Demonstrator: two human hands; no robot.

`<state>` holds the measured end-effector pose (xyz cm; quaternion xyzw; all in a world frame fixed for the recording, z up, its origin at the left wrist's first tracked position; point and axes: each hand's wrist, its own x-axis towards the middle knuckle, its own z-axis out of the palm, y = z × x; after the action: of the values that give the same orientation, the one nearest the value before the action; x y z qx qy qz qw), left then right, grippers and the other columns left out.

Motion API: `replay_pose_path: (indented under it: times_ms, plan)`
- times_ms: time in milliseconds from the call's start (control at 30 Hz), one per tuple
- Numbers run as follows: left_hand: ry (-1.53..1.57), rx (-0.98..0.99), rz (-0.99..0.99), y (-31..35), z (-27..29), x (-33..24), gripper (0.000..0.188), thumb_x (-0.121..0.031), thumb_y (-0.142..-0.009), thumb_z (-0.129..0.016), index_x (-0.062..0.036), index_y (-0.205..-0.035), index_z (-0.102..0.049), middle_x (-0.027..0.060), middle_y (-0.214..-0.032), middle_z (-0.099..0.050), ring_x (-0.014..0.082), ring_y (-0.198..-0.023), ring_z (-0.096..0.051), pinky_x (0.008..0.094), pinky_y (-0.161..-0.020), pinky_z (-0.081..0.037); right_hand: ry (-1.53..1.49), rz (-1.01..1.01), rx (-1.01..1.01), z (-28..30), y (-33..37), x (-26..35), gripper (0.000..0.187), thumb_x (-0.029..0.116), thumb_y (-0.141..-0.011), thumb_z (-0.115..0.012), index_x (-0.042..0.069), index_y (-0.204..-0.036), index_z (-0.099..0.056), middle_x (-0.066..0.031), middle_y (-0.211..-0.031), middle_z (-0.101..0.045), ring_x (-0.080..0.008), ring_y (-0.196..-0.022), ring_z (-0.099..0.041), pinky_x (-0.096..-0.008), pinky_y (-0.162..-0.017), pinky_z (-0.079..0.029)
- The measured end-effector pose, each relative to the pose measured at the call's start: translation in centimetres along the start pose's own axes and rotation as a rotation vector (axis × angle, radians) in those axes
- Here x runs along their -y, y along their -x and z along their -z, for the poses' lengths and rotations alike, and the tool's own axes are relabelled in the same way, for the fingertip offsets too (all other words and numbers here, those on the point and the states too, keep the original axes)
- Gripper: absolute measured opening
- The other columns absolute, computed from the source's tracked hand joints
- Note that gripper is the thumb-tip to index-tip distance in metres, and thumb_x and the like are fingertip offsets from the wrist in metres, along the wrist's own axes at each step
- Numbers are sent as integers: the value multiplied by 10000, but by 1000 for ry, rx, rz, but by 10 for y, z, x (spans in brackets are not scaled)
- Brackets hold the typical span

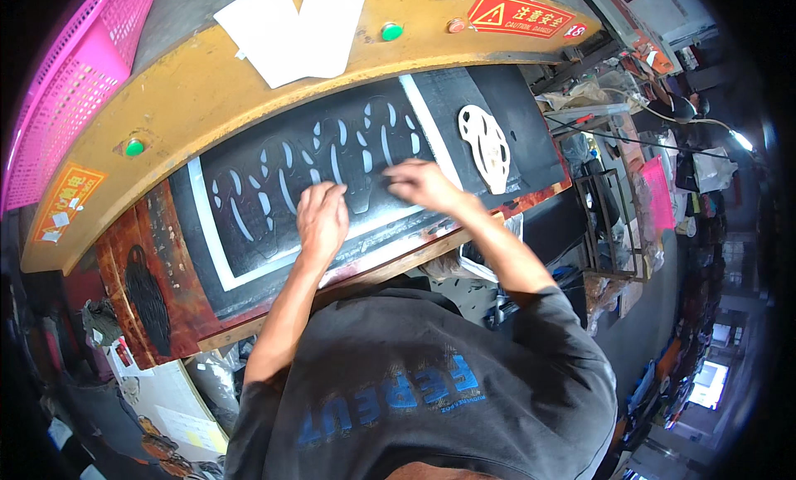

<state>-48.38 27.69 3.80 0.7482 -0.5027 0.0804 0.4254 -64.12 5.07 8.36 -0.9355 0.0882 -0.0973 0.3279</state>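
A black sheet point(249, 161) lies over a pale board point(217, 260), whose white edge shows at the left and front. Rows of elongated cut outlines mark the sheet, and white shows through their oval openings. My left hand point(322, 221) rests over the middle of the sheet, its fingers bent down and close together. To its right, my right hand point(421, 184) hovers at the sheet's right part with fingers curled in and slightly blurred. Whatever either set of fingertips grips is hidden. A cream-coloured, sole-shaped openwork piece point(485, 148) lies on the dark surface right of the sheet.
A yellow machine beam point(274, 57) spans the far side, carrying green buttons point(392, 32) and white paper pieces point(294, 28). A dark stack of strips point(148, 302) lies on the rusty left end. A pink basket point(83, 82) stands far left; shelves and clutter fill the right.
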Motion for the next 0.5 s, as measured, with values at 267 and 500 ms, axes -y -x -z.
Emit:
replay_pose_path:
  times_ms: [267,500]
  plan:
    - [-230,-69,46,-15,-67,20,259,-126,-891,-649,-103,-1139,-725,122,-1217,-642,368,-1226,-565,546,-1026,-442,102,212,143,-59,-40,-44,225,189,-919,-765,50,-1097,-772,-159,-1039,-689,-377,-930,-689,-462,-801,-593]
    - [-294,-1,148,-16,-65,13,338,-103,-819,-706,-143,-1154,-736,70,-1216,-647,317,-1237,-569,490,-1024,-452,154,188,363,-44,-62,-30,285,267,-966,-749,4,-1027,-657,-256,-1165,-641,-469,-977,-703,-513,-864,-591]
